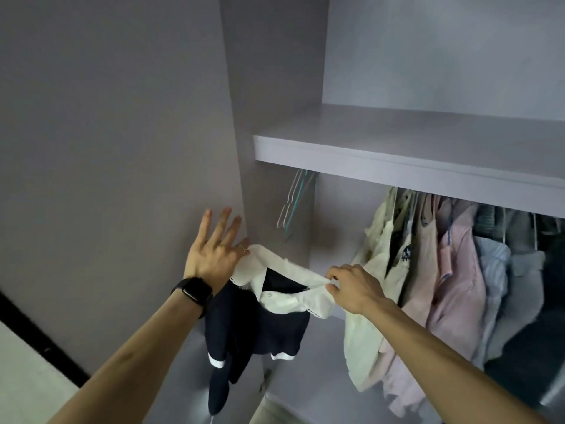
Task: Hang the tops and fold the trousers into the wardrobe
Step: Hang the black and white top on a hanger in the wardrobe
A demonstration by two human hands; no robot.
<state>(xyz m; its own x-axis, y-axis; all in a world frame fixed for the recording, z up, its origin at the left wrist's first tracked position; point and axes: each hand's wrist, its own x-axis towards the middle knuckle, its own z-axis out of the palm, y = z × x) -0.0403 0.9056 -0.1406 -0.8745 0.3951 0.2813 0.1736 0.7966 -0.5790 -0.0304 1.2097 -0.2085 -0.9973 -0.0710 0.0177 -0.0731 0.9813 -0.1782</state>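
Observation:
A navy top (275, 328) with a white collar (293, 296) and white cuffs hangs in the air in front of the open wardrobe. My left hand (214, 258) pinches the collar's left end, with its other fingers spread straight up. My right hand (351, 289) pinches the collar's right end, so the collar is stretched between both hands. One sleeve dangles low on the left. No hanger is visible inside the top.
A few empty wire hangers (293, 197) hang under the wardrobe shelf (397, 157), just above and behind the top. Several hung garments (443, 270), cream, pink and blue, fill the rail to the right. The wardrobe's side panel (122, 148) stands to the left.

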